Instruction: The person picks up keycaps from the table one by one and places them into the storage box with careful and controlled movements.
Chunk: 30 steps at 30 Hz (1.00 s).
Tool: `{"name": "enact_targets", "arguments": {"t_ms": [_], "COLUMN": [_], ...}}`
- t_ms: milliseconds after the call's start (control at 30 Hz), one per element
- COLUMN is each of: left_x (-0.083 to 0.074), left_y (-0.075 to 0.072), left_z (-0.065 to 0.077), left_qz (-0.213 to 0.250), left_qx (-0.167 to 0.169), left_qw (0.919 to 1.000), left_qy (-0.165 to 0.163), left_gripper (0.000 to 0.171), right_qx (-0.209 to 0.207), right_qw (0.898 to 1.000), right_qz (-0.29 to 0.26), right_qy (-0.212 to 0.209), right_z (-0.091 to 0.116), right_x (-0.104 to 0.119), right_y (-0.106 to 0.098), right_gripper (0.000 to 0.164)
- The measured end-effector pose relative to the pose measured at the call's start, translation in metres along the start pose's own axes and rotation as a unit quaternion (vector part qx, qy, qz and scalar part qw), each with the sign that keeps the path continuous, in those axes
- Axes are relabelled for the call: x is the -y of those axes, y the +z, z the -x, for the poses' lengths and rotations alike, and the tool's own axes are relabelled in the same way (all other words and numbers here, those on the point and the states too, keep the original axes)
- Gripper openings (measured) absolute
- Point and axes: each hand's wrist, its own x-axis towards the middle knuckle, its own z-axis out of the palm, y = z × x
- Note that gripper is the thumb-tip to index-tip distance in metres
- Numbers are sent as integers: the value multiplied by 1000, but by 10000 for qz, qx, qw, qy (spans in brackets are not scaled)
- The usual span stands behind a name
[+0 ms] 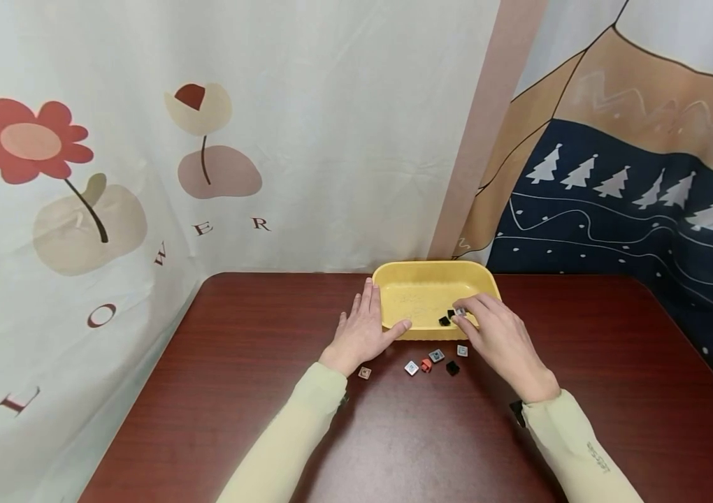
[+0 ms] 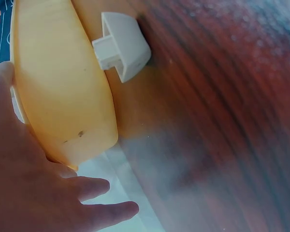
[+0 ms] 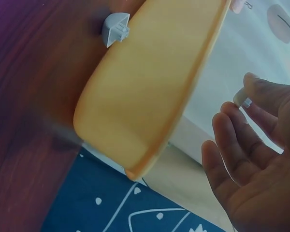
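While my right hand (image 1: 503, 339) pinches a pale keycap (image 1: 460, 311) between thumb and fingertip over the yellow tray (image 1: 435, 265), my left hand (image 1: 363, 328) rests open, fingers straight, against its left end. Black keycaps (image 1: 444, 321) lie inside. Loose keycaps (image 1: 411, 367) dot the surface (image 1: 614, 349) nearer me, legends too small to read. Sleeve print (image 1: 598, 457) is illegible; the curtain (image 1: 331, 140) spells "LOWER".

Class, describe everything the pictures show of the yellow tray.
The yellow tray is a shallow, open oblong with rounded corners and a slim rim; it looks like plastic. It sits upright near the far edge of the table. Small black pieces lie inside, toward its near right side. The left hand rests against its left end; the right hand pinches a small pale piece above its near right part.
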Motion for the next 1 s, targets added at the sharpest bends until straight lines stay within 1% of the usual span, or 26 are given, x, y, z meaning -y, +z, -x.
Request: {"name": "enact_targets", "arguments": {"t_ms": [267, 500, 733, 1000], "left_x": [0, -1, -2, -3], "left_y": [0, 0, -2, -2], "left_z": [0, 0, 2, 3], "left_qz": [16, 21, 5, -9], "left_qx": [0, 5, 20, -4], "left_qw": [10000, 10000, 10000, 10000], "left_qy": [-18, -7, -9, 22], "left_gripper": [108, 108, 108, 108], "right_qx": [238, 445, 581, 1014], "right_qw": [9993, 9978, 9970, 9927], "right_qz": [-148, -236, -231, -191], "right_qy": [239, 427, 457, 627], "right_z": [-10, -15, -18, -24], "right_x": [-2, -1, -2, -6], "right_y": [14, 24, 32, 36], "right_gripper": [18, 18, 17, 20]}}
